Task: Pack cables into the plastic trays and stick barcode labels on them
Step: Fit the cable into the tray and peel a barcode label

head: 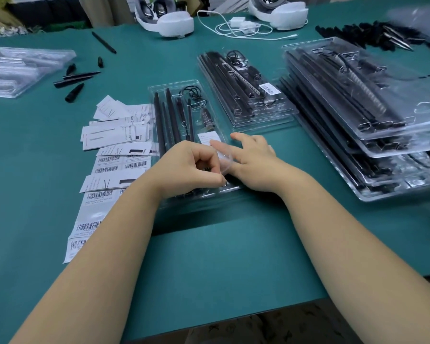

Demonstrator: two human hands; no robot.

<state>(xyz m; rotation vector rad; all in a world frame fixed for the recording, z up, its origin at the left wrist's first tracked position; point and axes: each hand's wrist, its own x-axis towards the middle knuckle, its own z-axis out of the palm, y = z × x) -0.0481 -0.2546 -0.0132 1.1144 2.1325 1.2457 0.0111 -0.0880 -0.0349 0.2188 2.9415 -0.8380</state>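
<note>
Head view looks down on a green counter. A clear plastic tray lies in the middle of it, just ahead of both hands. Its long side runs from the near edge toward the far edge, leaning a little to the left at the far end. Black rods lie inside it the same way, and a thin black cable is coiled at its far end. A small white label sits on the tray lid near the fingers.

The left hand rests on the near end of the tray. Its grip is curled tight, pinching a clear bit of film. The right hand lies on the near right corner of the tray with its fingers spread and loose, touching the same film.

Sheets of barcode labels lie just left of the tray, in a line down toward the near edge. A second packed tray lies just right of the first one and further back, pointing the same way. A tall pile of packed trays fills the right side. Empty clear trays sit at the far left, with loose black parts beside them. White headsets and a white cord lie along the far edge.

Bare green counter shows between the arms, down to the near edge.
</note>
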